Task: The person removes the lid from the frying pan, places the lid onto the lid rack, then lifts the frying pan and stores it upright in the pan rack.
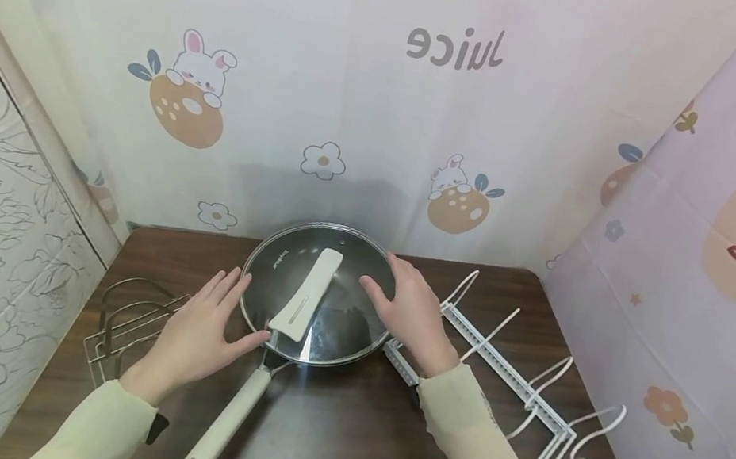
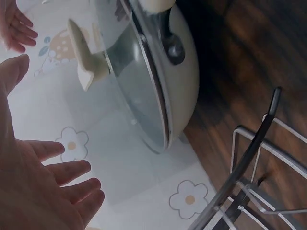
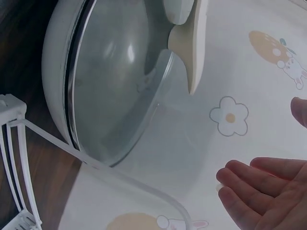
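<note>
A cream frying pan (image 2: 184,81) stands on the brown table, its long handle (image 1: 229,424) pointing toward the front left. On the pan lies a glass lid (image 1: 353,323) with a metal rim and a long cream knob (image 1: 307,296). My left hand (image 1: 195,339) is held above the pan's left side, fingers spread and holding nothing. Over the right side hovers my right hand (image 1: 416,313), also spread and without anything in it. Both wrist views show a gap between each hand and the lid.
A metal wire rack (image 1: 112,341) stands left of the pan, partly behind my left forearm. To the right is a white rack (image 1: 506,364) with upright curved prongs, close to my right wrist. A printed curtain (image 1: 331,95) hangs right behind the table.
</note>
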The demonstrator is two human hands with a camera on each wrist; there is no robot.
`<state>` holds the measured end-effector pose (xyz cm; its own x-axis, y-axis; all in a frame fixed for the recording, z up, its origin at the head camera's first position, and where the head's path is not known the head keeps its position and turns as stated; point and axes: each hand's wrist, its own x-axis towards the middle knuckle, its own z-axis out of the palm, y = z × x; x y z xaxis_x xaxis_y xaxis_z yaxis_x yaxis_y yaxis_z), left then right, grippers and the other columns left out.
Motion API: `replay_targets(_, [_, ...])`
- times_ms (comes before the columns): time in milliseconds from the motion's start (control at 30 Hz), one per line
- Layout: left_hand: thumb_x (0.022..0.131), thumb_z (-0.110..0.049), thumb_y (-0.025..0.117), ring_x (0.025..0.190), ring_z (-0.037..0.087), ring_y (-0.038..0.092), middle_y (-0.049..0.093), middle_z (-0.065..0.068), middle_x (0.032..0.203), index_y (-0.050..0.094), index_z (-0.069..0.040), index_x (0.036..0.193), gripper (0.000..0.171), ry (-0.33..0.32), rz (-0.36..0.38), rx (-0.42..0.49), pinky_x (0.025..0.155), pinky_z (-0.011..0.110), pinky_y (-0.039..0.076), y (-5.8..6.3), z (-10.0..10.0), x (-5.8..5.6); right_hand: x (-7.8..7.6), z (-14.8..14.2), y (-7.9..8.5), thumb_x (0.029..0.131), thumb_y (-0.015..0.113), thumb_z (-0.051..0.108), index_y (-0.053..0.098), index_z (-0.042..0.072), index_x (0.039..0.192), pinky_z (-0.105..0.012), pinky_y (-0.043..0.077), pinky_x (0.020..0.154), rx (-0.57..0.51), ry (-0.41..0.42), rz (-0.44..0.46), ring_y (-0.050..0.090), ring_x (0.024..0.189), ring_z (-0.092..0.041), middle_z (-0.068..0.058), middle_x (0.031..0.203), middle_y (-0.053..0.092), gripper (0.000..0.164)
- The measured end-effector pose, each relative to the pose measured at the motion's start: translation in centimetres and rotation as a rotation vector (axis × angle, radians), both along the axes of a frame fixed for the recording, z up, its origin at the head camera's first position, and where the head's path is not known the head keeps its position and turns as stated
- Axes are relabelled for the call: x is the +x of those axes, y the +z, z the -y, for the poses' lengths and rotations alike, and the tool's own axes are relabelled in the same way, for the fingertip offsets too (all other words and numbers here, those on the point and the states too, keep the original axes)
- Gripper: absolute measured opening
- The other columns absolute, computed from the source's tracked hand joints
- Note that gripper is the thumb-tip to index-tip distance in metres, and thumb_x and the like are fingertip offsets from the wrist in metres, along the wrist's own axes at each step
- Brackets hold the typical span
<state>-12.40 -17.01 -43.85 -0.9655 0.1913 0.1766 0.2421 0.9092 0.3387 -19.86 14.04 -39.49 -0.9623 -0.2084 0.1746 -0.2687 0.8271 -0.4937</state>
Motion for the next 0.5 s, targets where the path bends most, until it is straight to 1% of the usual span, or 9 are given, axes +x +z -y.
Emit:
replay_targets(167, [0.09,-0.067,0.066,0.155,0.042,0.03,0.033,0.019,0.167,0.033,-0.007,0.161,0.098,-0.022,0.05,0.025,0.116,0.066,0.039,-1.1,-0.1,0.9,-0.1,0.5,-0.7,0.101,0.059,0.051,0.044,0.004,0.155,-0.056,0.044,0.117,0.004,0.003,0.002,0.049,0.145,-0.038,-0.02,0.155,0.052,0.073])
replay_targets(333, [0.09,-0.065,0.068,0.152,0.043,0.036,0.035,0.02,0.166,0.032,-0.007,0.161,0.098,-0.022,0.072,0.047,0.11,0.065,0.046,-1.9,0.0,1.7,-0.3,0.9,-1.3,0.101,0.06,0.051,0.045,0.004,0.154,-0.055,0.043,0.118,0.0,0.006,0.016,0.049,0.145,-0.038,-0.02,0.156,0.051,0.073])
replay_targets(400, [0.09,-0.065,0.067,0.15,0.043,0.039,0.035,0.02,0.166,0.031,-0.008,0.162,0.098,-0.019,0.092,0.055,0.106,0.064,0.049,-2.1,0.0,2.0,-0.4,1.1,-1.5,0.101,0.06,0.051,0.044,0.004,0.154,-0.055,0.043,0.118,0.001,0.003,0.03,0.048,0.146,-0.037,-0.02,0.156,0.051,0.074])
replay_targets(500, [0.09,-0.066,0.067,0.148,0.044,0.042,0.034,0.018,0.167,0.03,-0.009,0.162,0.099,-0.015,0.133,0.073,0.103,0.064,0.051,-2.5,0.1,2.4,-0.5,1.4,-1.7,0.1,0.061,0.052,0.044,0.003,0.154,-0.055,0.044,0.118,-0.002,0.001,0.044,0.049,0.146,-0.037,-0.019,0.156,0.051,0.074])
